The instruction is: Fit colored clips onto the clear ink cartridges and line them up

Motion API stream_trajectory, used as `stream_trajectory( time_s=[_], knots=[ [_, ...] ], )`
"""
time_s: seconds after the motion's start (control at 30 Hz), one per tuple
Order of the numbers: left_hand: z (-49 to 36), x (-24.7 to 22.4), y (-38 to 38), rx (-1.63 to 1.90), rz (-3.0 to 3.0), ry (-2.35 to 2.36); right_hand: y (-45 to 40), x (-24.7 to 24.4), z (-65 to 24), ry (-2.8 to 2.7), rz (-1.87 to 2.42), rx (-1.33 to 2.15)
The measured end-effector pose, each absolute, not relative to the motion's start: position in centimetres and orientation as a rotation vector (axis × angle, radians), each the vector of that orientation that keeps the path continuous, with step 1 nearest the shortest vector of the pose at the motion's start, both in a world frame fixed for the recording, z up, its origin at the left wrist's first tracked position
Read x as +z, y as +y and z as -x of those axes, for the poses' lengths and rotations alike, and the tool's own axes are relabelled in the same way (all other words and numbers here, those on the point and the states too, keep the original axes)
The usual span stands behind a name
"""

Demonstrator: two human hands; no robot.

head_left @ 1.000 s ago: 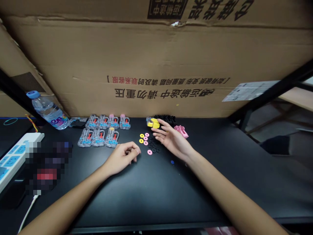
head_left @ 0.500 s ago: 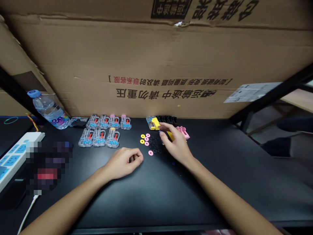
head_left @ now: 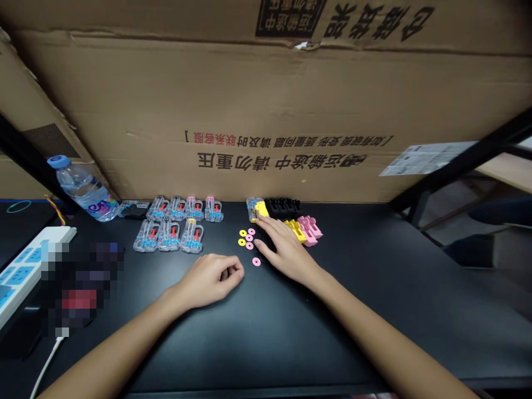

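Observation:
My left hand point(head_left: 213, 279) rests on the black table with its fingers curled in, and nothing shows in them. My right hand point(head_left: 286, 248) lies flat over the small black rings, fingers stretched out, hiding most of them. Its fingertips reach a yellow plastic part point(head_left: 261, 208) beside a clear plastic case point(head_left: 251, 209); contact is hard to tell. Left of the right thumb are small yellow rings point(head_left: 242, 242) and pink rings point(head_left: 256, 261). Beyond that hand sit yellow moulded parts point(head_left: 297, 231), pink moulded parts point(head_left: 310, 230) and a row of black moulded parts point(head_left: 283, 206).
Several clear cases with red and blue pieces point(head_left: 169, 235) stand in two rows at the back left. A water bottle point(head_left: 88, 191) leans there. A white power strip point(head_left: 35, 260) and a cable point(head_left: 45, 363) lie at left. Cardboard point(head_left: 249, 94) walls the back.
My right hand has moved slightly left and nearer to me, flattening over the black rings and uncovering the yellow and pink moulded parts. My left hand stays put.

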State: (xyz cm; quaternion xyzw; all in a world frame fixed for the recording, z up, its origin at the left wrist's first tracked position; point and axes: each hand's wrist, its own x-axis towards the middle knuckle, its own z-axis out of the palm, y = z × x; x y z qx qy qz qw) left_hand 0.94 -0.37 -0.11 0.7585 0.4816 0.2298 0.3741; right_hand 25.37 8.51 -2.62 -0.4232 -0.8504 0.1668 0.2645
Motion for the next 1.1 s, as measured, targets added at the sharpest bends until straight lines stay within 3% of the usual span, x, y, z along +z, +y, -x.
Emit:
stream_trajectory(
  time_s=[0.3,0.6,0.87,1.1],
  knots=[
    [-0.7,0.0,-0.4,0.579,-2.022,1.234,8.6,-2.7,-25.5,-2.248,1.107,0.419],
    [0.0,0.8,-0.3,0.673,-2.428,1.391,10.5,-0.6,-29.1,-2.175,1.442,-0.159],
    [2.0,-0.6,1.2,0.699,-2.542,1.662,11.1,-0.7,-29.9,-2.282,1.493,-0.127],
    [1.6,-2.1,0.9,0.689,-2.462,1.577,11.0,-0.6,-29.9,-2.350,1.449,-0.166]
  ],
)
